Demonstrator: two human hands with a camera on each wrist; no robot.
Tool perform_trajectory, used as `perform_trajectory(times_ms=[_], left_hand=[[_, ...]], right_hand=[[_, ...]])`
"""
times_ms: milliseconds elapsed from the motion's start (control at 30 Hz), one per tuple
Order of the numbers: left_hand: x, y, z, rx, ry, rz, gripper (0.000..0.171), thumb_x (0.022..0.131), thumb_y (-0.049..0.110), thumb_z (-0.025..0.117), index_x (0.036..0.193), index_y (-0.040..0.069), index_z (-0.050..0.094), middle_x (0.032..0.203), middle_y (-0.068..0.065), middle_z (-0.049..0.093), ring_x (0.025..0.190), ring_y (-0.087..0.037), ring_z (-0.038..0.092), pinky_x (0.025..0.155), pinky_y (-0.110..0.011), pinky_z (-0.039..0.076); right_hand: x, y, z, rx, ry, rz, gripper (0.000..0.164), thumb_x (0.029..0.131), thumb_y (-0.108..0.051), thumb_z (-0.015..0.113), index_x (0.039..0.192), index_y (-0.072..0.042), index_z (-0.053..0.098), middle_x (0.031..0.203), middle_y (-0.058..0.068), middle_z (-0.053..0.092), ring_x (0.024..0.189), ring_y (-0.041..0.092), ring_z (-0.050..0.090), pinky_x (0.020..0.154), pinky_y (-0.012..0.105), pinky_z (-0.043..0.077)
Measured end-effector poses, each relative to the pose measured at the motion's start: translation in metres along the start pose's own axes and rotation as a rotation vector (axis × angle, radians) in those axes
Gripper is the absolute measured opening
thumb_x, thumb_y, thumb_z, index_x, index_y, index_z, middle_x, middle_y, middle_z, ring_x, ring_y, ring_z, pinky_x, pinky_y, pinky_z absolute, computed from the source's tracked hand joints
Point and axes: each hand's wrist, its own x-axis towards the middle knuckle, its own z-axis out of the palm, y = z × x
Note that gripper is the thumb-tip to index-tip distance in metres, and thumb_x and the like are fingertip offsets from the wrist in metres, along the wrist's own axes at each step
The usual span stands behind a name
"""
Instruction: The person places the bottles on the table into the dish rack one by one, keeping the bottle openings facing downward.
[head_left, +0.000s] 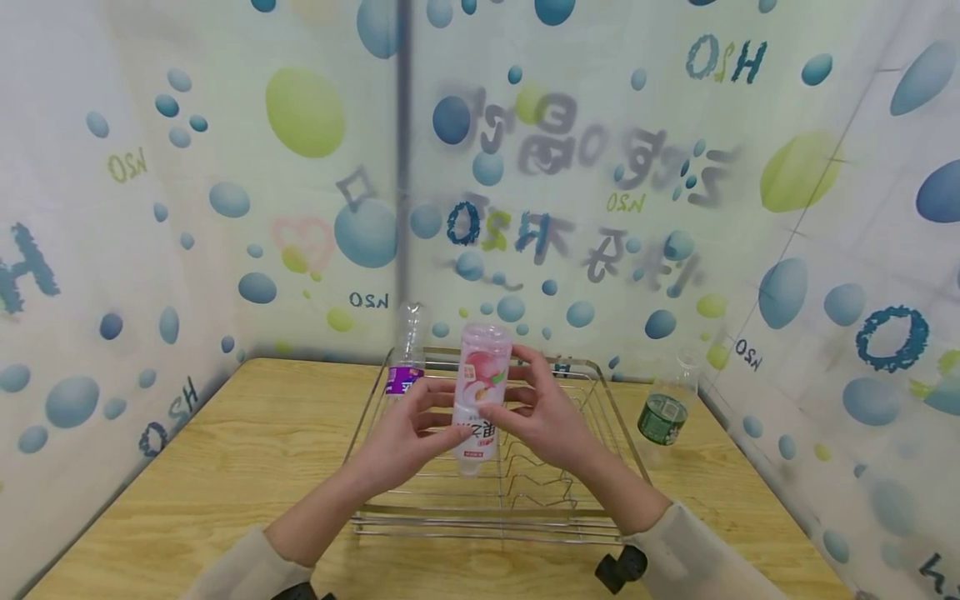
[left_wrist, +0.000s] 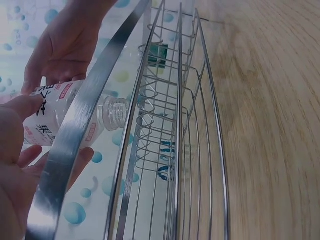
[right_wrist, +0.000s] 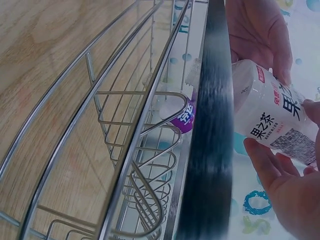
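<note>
Both hands hold a clear plastic bottle [head_left: 483, 371] with a pink peach label, mouth downward, above the wire rack [head_left: 420, 511]. My left hand [head_left: 412, 429] grips its left side, thumb in front and fingers reaching behind. On the opposite side my right hand [head_left: 546, 417] grips it, thumb across the label. In the left wrist view the bottle's threaded neck [left_wrist: 116, 113] shows no cap. The right wrist view shows the white, dark-lettered part of the label [right_wrist: 272, 117] between the hands, partly hidden by the rack's flat metal rim [right_wrist: 205, 150].
A clear bottle with a purple label [head_left: 405, 379] is at the rack's back left. Right of the rack, a bottle with a green label [head_left: 662, 419] stands on the wooden table [head_left: 247, 450]. Patterned curtains [head_left: 570, 275] enclose the back and sides.
</note>
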Motion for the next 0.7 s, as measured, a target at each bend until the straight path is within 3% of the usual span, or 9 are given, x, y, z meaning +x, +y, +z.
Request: perform_trajectory(times_ms=[200,533,700], left_hand=[[-0.005,-0.003,-0.011,-0.022,-0.021,0.034,0.063,0.103,0.021,0.08,0.158,0.016,0.048,0.154,-0.018,0.061,0.139,-0.042,0.065,0.11,-0.05,0.06],[-0.028,-0.012,-0.041,0.008,0.06,0.054,0.055,0.103,0.014,0.078,0.152,0.01,0.053,0.149,-0.023,0.064,0.131,-0.045,0.07,0.095,-0.035,0.066],[-0.041,-0.017,-0.057,0.073,0.107,0.061,0.051,0.104,0.014,0.076,0.151,0.009,0.056,0.148,-0.023,0.066,0.126,-0.038,0.073,0.094,-0.029,0.064]], right_hand=[[0.001,0.001,-0.001,0.016,-0.009,-0.03,0.086,0.102,-0.013,0.08,0.168,-0.019,0.025,0.148,0.019,0.056,0.124,0.033,0.072,0.098,0.037,0.065],[0.0,0.001,-0.006,0.011,-0.006,-0.054,0.086,0.101,-0.01,0.08,0.168,-0.017,0.026,0.148,0.021,0.056,0.124,0.035,0.072,0.097,0.036,0.065],[-0.001,0.003,-0.009,0.001,-0.008,-0.054,0.085,0.101,-0.01,0.08,0.168,-0.017,0.027,0.148,0.021,0.056,0.124,0.034,0.072,0.097,0.036,0.065]])
